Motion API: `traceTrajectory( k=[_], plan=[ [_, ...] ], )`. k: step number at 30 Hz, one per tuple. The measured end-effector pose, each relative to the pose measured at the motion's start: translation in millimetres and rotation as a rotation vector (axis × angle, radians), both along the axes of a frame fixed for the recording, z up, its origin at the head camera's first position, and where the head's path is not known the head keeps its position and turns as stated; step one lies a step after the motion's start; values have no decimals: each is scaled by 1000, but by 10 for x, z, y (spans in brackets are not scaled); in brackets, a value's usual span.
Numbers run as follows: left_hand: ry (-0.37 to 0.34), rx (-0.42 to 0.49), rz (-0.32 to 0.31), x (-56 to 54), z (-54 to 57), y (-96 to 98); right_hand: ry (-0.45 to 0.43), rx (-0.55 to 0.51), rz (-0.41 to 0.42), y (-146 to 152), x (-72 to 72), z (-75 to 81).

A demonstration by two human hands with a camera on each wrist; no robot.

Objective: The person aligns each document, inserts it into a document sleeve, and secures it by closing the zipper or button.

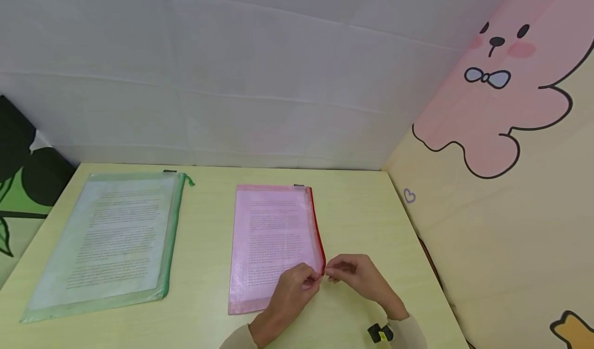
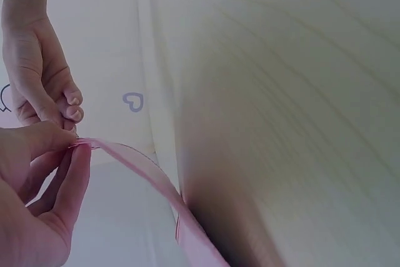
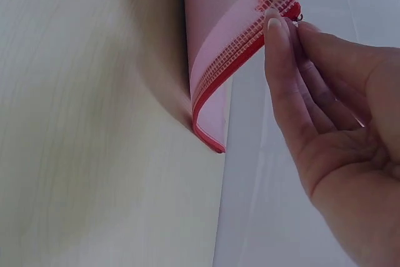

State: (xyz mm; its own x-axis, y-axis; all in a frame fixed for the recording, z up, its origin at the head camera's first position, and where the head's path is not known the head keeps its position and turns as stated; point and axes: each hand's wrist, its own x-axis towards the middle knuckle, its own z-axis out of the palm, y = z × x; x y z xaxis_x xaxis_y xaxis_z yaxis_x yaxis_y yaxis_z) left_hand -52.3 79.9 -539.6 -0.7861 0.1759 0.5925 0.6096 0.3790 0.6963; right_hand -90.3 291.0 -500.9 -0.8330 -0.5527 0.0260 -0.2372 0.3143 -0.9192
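A pink mesh zipper pouch point(image 1: 274, 225) with a printed sheet inside lies on the table, and its near right corner is lifted. The left hand point(image 1: 293, 289) pinches that corner between thumb and fingers, as the left wrist view also shows. Close beside it, the right hand point(image 1: 355, 274) pinches at the end of the red zipper point(image 3: 234, 64). A small dark metal bit point(image 3: 300, 17) shows by the right thumb; the fingertips hide most of it. In the right wrist view the zipper edge curves up from the table to both hands.
A larger green zipper pouch point(image 1: 116, 230) with a printed sheet lies at the left of the pale wooden table point(image 1: 204, 266). A white cloth wall point(image 1: 260, 70) stands behind the table, and a cream wall point(image 1: 501, 225) with a pink bear picture rises on the right.
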Motion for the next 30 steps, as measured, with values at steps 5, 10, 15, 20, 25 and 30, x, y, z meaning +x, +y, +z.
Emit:
traceTrajectory(
  k=[5, 10, 15, 20, 25, 30],
  plan=[
    [70, -51, 52, -13, 8, 2, 23, 16, -2, -17, -22, 24],
    [136, -83, 76, -17, 2, -4, -2, 32, -38, -23, -45, 32],
    [179, -79, 96, -22, -1, -7, 72, 93, -51, -31, -82, 4],
    [200, -57, 97, -28, -14, -14, 129, 132, -68, -39, -117, -40],
    [206, -44, 103, -18, -18, -36, 158, 145, -74, -61, -141, -54],
    [219, -42, 108, -1, 11, -56, 186, 161, -93, -85, -173, -67]
  ],
)
